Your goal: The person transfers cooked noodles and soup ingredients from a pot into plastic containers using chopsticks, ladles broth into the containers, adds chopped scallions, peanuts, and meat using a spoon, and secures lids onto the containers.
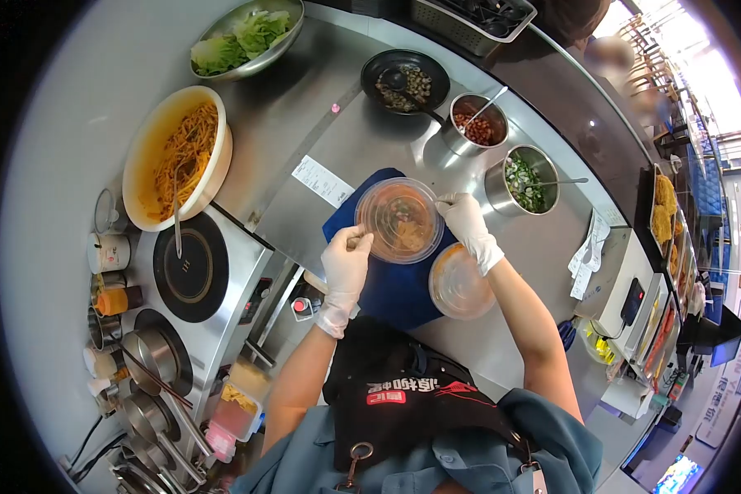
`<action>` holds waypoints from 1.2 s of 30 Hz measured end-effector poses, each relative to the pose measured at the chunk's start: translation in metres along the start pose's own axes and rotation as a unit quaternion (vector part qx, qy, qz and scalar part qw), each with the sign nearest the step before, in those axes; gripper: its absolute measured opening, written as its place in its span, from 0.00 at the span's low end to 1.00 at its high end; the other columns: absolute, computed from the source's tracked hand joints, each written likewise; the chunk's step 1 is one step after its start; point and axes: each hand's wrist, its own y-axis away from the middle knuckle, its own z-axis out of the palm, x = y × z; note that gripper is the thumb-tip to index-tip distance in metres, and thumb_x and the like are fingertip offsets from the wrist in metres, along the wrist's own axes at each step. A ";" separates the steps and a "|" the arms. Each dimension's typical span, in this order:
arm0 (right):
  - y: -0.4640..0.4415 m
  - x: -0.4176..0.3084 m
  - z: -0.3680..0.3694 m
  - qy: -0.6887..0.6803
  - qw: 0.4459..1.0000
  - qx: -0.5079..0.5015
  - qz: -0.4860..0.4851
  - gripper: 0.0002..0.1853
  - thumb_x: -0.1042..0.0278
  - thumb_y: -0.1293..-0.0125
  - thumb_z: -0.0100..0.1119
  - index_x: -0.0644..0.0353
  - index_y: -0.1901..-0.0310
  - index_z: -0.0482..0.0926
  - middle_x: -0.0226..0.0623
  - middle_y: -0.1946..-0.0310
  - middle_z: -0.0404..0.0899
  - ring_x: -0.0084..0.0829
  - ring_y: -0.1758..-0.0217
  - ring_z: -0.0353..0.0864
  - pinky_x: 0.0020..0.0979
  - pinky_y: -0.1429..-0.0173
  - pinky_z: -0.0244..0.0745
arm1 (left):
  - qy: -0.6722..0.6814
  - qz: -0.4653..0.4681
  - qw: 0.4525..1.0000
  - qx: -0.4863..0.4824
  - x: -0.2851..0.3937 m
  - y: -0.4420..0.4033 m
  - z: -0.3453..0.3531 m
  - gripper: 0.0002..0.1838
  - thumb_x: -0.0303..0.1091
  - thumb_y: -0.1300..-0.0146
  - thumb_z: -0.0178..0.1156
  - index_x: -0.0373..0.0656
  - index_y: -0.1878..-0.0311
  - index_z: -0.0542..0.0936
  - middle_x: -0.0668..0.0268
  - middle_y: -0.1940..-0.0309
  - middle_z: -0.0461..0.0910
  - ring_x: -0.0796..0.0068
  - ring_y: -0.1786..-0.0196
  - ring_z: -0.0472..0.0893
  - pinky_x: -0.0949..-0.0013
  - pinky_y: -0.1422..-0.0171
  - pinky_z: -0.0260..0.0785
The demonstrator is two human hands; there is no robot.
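A round clear plastic lid (384,198) covers a takeout bowl of reddish food. Whether its rim is fully seated I cannot tell. My left hand (346,270), in a white glove, has its fingers closed at the lid's left edge. Opposite it, my gloved right hand (467,224) pinches the right edge. Under the bowl lies a dark blue cloth (387,292). Close below my right hand is a second round plastic container (461,284), with an orange tint inside.
Behind my hands stand a black pan (405,60), a metal pot of reddish bits (479,128) and one of chopped greens (525,174). To the left are a basin of noodles (146,185), a bowl of lettuce (281,54) and an induction hob (191,267). A receipt (322,181) lies nearby.
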 end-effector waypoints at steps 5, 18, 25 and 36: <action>0.010 -0.025 0.003 0.021 0.999 0.024 0.001 0.11 0.66 0.43 0.61 0.63 0.63 0.85 0.52 0.70 0.83 0.44 0.65 0.84 0.36 0.57 0.77 | 0.004 0.010 0.997 0.073 -0.009 -0.005 -0.006 0.11 0.27 0.40 0.66 0.35 0.55 0.80 0.70 0.71 0.79 0.84 0.71 0.75 0.78 0.66 0.69; -0.005 -0.022 -0.012 -0.223 0.960 -0.136 0.101 0.09 0.71 0.38 0.60 0.69 0.62 0.82 0.30 0.74 0.79 0.20 0.74 0.75 0.23 0.66 0.73 | 0.174 -0.180 0.958 -0.141 -0.030 -0.031 -0.009 0.09 0.31 0.31 0.55 0.34 0.58 0.78 0.66 0.70 0.79 0.79 0.72 0.76 0.73 0.64 0.72; -0.007 -0.027 -0.013 -0.200 0.966 -0.136 0.094 0.10 0.70 0.39 0.60 0.69 0.62 0.82 0.30 0.76 0.78 0.19 0.75 0.72 0.22 0.68 0.70 | 0.141 -0.145 0.966 -0.160 0.005 -0.057 -0.022 0.13 0.36 0.32 0.57 0.35 0.53 0.79 0.64 0.66 0.81 0.77 0.65 0.79 0.72 0.58 0.72; -0.011 -0.022 -0.009 -0.211 0.962 -0.139 0.105 0.08 0.74 0.39 0.59 0.69 0.63 0.82 0.31 0.74 0.80 0.19 0.74 0.74 0.21 0.66 0.70 | 0.038 -0.157 0.947 -0.279 0.000 -0.125 0.004 0.12 0.35 0.35 0.61 0.36 0.58 0.83 0.66 0.67 0.83 0.77 0.62 0.79 0.71 0.55 0.72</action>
